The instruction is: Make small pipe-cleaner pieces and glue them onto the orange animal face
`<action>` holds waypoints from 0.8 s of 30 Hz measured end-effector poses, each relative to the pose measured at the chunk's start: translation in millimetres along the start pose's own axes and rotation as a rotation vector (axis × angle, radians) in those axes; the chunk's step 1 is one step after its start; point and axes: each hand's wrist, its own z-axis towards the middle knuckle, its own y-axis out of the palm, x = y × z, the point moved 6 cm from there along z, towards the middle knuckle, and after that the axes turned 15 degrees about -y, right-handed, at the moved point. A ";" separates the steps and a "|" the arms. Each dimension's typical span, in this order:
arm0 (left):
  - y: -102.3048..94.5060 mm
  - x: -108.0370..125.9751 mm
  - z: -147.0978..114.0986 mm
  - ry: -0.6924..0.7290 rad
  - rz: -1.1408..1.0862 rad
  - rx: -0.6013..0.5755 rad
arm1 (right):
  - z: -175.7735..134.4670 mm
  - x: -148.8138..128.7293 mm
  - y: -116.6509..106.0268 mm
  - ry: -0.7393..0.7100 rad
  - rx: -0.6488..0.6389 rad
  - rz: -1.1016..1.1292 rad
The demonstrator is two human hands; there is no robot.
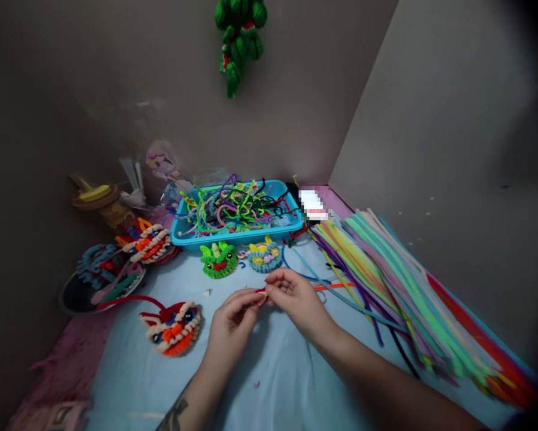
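Near the middle of the table, my left hand (235, 320) and my right hand (298, 302) meet at the fingertips. Pinched between them is a small red and cream piece of pipe cleaner (262, 294), mostly covered by the fingers. To the left lies a lion-like head (172, 329) of red, cream and orange pipe cleaners, with a long red stem trailing from it. Just beyond my hands are a green dragon-like head (218, 260) and a blue and yellow head (265, 256).
A blue tray (237, 238) heaped with pipe cleaner offcuts stands at the back. Bundles of coloured pipe cleaners (399, 293) spread along the right. At left, a dark bowl (73, 296) holds scissors and a blue piece. Green pieces (238, 51) hang on the wall.
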 end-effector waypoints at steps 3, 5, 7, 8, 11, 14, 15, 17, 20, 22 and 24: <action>-1.1 1.2 0.6 -0.010 0.017 0.013 | -1.4 1.5 1.6 0.022 -0.004 0.017; -2.7 0.9 1.0 -0.025 0.012 0.033 | -2.0 3.0 1.8 0.038 -0.010 0.033; -5.1 -0.2 1.3 -0.041 0.004 0.062 | -1.4 4.0 -0.7 0.051 0.006 0.057; -6.2 -1.0 1.4 -0.049 0.002 0.073 | -0.7 4.2 -3.3 0.056 0.025 0.063; -8.6 -2.5 1.5 -0.066 -0.002 0.088 | 2.1 3.5 -11.5 0.067 0.058 0.021; -8.6 -1.7 1.5 -0.065 -0.001 0.076 | 3.0 1.3 -9.9 0.076 -0.039 -0.044; -8.6 -1.3 1.5 -0.063 -0.002 0.074 | 2.3 0.8 -7.7 0.082 -0.080 -0.056; -8.2 -0.5 1.6 -0.057 -0.003 0.070 | -0.1 0.4 -3.2 0.102 -0.141 -0.076; -6.9 0.0 1.3 -0.043 0.003 0.063 | -3.3 0.6 1.0 0.129 -0.173 -0.120; -5.5 -1.0 0.6 -0.053 -0.004 0.052 | -4.1 0.8 2.2 0.131 -0.175 -0.133; -3.4 -4.8 0.2 -0.112 -0.052 0.025 | -3.8 1.6 1.9 0.130 -0.168 -0.130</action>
